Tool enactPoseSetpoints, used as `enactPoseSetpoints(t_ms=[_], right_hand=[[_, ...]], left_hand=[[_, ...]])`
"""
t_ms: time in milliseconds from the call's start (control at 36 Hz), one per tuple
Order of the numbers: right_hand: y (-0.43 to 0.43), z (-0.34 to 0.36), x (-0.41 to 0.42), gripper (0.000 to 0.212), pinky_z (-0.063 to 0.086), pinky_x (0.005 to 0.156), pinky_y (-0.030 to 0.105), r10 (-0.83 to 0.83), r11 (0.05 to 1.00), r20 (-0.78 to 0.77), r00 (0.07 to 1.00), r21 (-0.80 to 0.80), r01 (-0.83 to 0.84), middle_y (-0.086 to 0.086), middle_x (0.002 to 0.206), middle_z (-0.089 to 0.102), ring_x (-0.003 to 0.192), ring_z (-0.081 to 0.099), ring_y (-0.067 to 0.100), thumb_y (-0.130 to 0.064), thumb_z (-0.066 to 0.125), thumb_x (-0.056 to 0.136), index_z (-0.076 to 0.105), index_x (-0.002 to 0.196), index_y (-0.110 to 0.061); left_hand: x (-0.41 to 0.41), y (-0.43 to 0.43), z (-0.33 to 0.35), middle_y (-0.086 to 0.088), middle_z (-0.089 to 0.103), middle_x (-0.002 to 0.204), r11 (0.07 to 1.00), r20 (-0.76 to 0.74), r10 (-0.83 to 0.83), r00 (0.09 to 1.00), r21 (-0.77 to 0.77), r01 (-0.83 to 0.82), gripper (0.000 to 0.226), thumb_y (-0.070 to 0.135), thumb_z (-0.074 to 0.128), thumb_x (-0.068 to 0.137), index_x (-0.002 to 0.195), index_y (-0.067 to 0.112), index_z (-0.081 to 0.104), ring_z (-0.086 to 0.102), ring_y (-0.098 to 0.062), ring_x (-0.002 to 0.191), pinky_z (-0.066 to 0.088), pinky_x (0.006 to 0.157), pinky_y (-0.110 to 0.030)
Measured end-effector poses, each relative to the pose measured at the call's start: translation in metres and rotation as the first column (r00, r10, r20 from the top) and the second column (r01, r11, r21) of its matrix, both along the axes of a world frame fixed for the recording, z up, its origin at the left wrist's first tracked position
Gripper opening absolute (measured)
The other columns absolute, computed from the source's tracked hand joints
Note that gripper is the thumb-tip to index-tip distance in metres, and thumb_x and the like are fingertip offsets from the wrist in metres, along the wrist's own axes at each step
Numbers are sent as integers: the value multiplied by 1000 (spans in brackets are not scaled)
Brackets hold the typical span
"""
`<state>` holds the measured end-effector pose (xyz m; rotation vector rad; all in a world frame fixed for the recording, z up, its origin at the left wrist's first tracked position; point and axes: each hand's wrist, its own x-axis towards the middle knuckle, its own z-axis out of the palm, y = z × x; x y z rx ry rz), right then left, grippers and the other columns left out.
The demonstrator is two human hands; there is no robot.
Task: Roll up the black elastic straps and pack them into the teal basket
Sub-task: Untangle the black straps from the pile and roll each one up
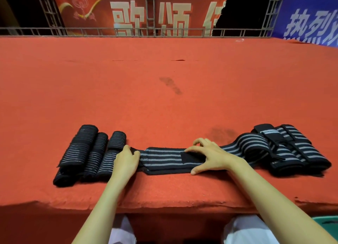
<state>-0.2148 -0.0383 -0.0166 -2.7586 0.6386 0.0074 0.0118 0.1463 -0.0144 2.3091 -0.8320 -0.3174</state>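
Note:
A black elastic strap with grey stripes lies flat along the near edge of the red platform. My left hand pinches its left end. My right hand presses flat on the strap, fingers spread over a black patch. Three rolled straps lie side by side to the left of my left hand. A heap of loose unrolled straps sits at the right, and the flat strap runs into it. A sliver of the teal basket shows at the bottom right, below the platform edge.
The red carpeted platform stretches far ahead, with dark stains in the middle. A metal truss rail and red and blue banners stand at the back. My knees in white trousers are under the front edge.

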Motion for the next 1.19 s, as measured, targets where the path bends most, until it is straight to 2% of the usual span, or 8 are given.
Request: enactPoseSetpoints(t_ms=[250, 472, 583, 667, 750, 917, 1056, 1194], right_hand=[[-4, -9, -5, 43, 31, 107, 36, -86, 975, 138, 987, 217, 54, -24, 117, 52, 116, 42, -2, -74, 64, 64, 54, 102, -57], [-3, -8, -9, 50, 33, 105, 35, -39, 984, 99, 994, 177, 21, -23, 116, 48, 115, 42, 0, -77, 63, 62, 54, 105, -53], [5, -5, -5, 74, 18, 113, 36, -62, 992, 68, 996, 116, 54, -15, 134, 36, 134, 26, 9, -86, 56, 52, 55, 112, -43], [21, -1, 10, 78, 12, 116, 43, -41, 999, 100, 994, 34, 38, -2, 147, 30, 141, 14, 12, -83, 51, 61, 52, 124, -36], [44, -3, 38, 59, 15, 117, 40, 56, 996, 210, 976, 54, -69, -1, 149, 34, 142, 19, 13, -63, 53, 84, 48, 134, -33], [90, -21, 87, 40, 13, 116, 35, 108, 987, 220, 969, 91, -131, -7, 149, 38, 139, 27, 10, -40, 44, 100, 49, 138, -28], [90, -21, 96, 37, 17, 110, 29, 37, 989, 240, 970, 133, -71, -11, 142, 44, 132, 35, 10, -42, 45, 99, 57, 131, -29], [92, -28, 94, 33, 16, 111, 26, -13, 982, 299, 954, 184, -44, -16, 137, 44, 129, 32, 4, -44, 52, 94, 58, 126, -35]], left_hand=[[3, 0, 8, -14, 56, 81, 999, -71, 7, 997, -54, -11, 23, 21, 45, 91, 74, 7, 41, 50, -33, 81, 31, 67, -38], [-5, 2, 1, -13, 56, 78, 999, 62, -49, 997, 23, 48, 18, 16, 48, 89, 75, 10, 38, 53, -34, 79, 37, 67, -38], [-5, 5, -9, -21, 62, 93, 996, 192, -65, 979, 71, 52, 9, 7, 48, 90, 87, 7, 39, 56, -40, 91, 39, 72, -40], [-4, 6, -12, -19, 62, 94, 997, 192, -57, 980, 59, 46, 13, 8, 51, 91, 85, 8, 39, 56, -39, 92, 36, 69, -37], [-5, 6, -13, -16, 59, 94, 998, 195, -55, 979, 30, 51, 16, 6, 54, 90, 87, 8, 39, 56, -38, 92, 38, 70, -38], [-7, 14, -19, -16, 55, 114, 989, 368, -142, 919, 11, 148, 34, -2, 60, 82, 115, 2, 53, 53, -33, 105, 45, 85, -42], [-2, 26, -26, -6, 64, 84, 965, 516, -248, 820, 54, 257, 18, 12, 51, 83, 82, 8, 69, 61, -29, 83, 52, 70, -37], [-5, 33, -28, -5, 64, 113, 948, 425, -317, 848, 128, 290, 27, 11, 52, 93, 117, 11, 64, 55, -25, 108, 47, 89, -37]])
